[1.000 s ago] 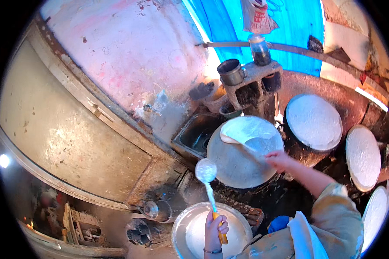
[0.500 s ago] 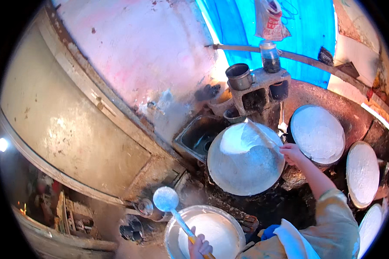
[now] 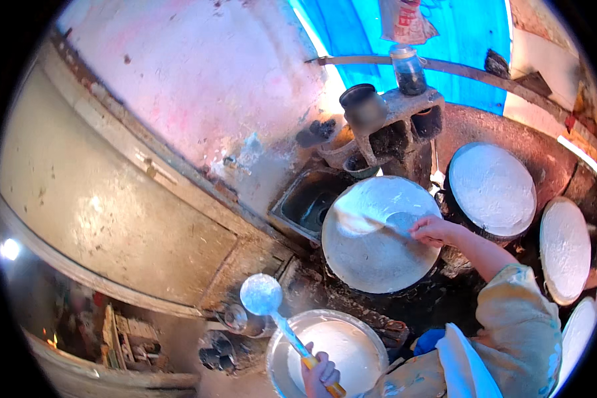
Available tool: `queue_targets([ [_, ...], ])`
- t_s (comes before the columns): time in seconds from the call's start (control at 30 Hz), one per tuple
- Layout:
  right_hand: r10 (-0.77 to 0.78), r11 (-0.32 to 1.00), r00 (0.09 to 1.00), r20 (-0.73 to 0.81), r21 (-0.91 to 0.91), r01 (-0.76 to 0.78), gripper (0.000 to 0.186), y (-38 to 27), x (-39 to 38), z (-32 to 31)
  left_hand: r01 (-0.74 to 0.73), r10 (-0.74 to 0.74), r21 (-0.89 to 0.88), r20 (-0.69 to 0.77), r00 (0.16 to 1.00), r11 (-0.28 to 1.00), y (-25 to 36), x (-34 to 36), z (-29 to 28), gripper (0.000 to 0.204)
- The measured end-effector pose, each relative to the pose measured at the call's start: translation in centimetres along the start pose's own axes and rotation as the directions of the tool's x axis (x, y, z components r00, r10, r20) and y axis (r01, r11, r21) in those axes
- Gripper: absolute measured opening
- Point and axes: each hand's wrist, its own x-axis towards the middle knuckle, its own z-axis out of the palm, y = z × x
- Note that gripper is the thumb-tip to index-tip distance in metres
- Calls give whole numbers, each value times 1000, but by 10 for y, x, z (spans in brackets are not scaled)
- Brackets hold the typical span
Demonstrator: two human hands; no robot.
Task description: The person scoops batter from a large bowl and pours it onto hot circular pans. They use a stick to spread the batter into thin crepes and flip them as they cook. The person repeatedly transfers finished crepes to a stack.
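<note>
My left hand (image 3: 320, 371) grips the yellow handle of a ladle (image 3: 261, 294), its batter-coated round bowl held beside a wide metal basin (image 3: 280, 345) of white batter (image 3: 338, 338). In my right hand (image 3: 431, 231), fingers closed, is a thin flat spreading tool (image 3: 395, 225), partly blurred, reaching over the large round griddle (image 3: 371, 268). A white layer of batter (image 3: 391, 192) covers the back part of the griddle; the front part shows bare grey.
More round griddles coated white (image 3: 491, 189) (image 3: 565, 245) stand at right. Behind are a sink (image 3: 298, 202) and a block stand (image 3: 404, 106) with a pot (image 3: 363, 106) and jar (image 3: 408, 71). A metal container (image 3: 235, 317) sits left of the basin; a board-covered wall (image 3: 113, 199) runs along the left.
The ladle has moved down and left from above the basin's back rim. My right hand with the spreader went right, then back leftward across the griddle, and the white layer has shifted in shape.
</note>
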Motion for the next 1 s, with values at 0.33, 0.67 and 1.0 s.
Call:
queue_targets([
  [0.33,-51,995,997,-52,-94,46,25,-8,28,-12,-103,93,74,127,987,992,-2,32,-18,48],
  [0.67,-121,991,987,-105,40,126,21,-24,42,-21,-135,163,-169,170,972,976,-12,51,-37,50],
  [1.0,-87,964,984,154,-235,122,21,-8,23,-45,-159,187,-257,87,978,953,-21,28,-52,52],
])
